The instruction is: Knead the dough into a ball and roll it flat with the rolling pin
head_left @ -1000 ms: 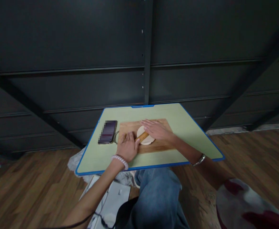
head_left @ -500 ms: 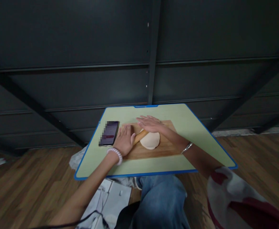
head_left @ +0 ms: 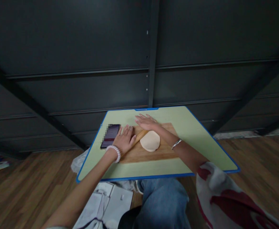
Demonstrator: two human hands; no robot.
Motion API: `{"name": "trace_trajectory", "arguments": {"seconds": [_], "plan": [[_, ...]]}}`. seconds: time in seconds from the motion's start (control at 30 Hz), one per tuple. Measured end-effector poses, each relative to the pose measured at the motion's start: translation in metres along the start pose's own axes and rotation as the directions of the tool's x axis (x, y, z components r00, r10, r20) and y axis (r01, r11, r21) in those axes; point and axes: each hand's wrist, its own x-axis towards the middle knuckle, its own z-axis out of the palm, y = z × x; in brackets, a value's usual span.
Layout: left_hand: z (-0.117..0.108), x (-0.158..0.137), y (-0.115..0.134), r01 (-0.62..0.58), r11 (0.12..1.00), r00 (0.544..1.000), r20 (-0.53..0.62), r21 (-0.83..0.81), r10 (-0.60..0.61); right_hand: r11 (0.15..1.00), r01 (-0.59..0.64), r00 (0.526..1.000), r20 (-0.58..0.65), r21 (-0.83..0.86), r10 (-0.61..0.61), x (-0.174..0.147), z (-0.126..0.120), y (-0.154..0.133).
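Note:
A slim wooden rolling pin [head_left: 140, 135] lies slantwise on a wooden board [head_left: 139, 156]. My left hand [head_left: 124, 140] rests flat over its near left end, fingers stretched out, palm hiding that end. My right hand [head_left: 146, 121] lies flat on the far right end, fingers straight and pointing left. Beside the pin, on its right, a flattened round of dough [head_left: 150, 141] sits on the board; the pin runs along its upper left edge. Neither hand has its fingers wrapped round the pin.
The board is on a small pale green table with a blue rim [head_left: 134, 178]. Left of my left hand lies a phone [head_left: 110, 135]. A dark panelled wall [head_left: 101, 92] stands behind the table. White boxes [head_left: 118, 203] and my jeans-clad leg [head_left: 164, 198] are below its front edge.
The rolling pin has moved left with both hands, off the dough to its upper left edge. More of the dough shows. The view has shifted slightly.

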Motion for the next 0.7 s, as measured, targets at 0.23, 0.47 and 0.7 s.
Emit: {"name": "trace_trajectory", "arguments": {"seconds": [0.23, 0.47, 0.7], "plan": [[0.005, 0.0, 0.014, 0.07, 0.994, 0.99, 0.128, -0.085, -0.058, 1.0, 0.018, 1.0, -0.016, 0.008, -0.018, -0.021, -0.001, 0.005], [0.01, -0.004, 0.03, 0.043, 0.99, 0.997, 0.068, -0.137, -0.034, 1.0, 0.014, 1.0, -0.001, -0.014, -0.014, -0.056, 0.007, 0.026], [0.018, -0.01, 0.042, -0.013, 0.986, 1.0, -0.003, -0.167, 0.012, 0.983, -0.006, 0.997, -0.075, -0.183, -0.008, -0.06, 0.006, 0.02]]}}
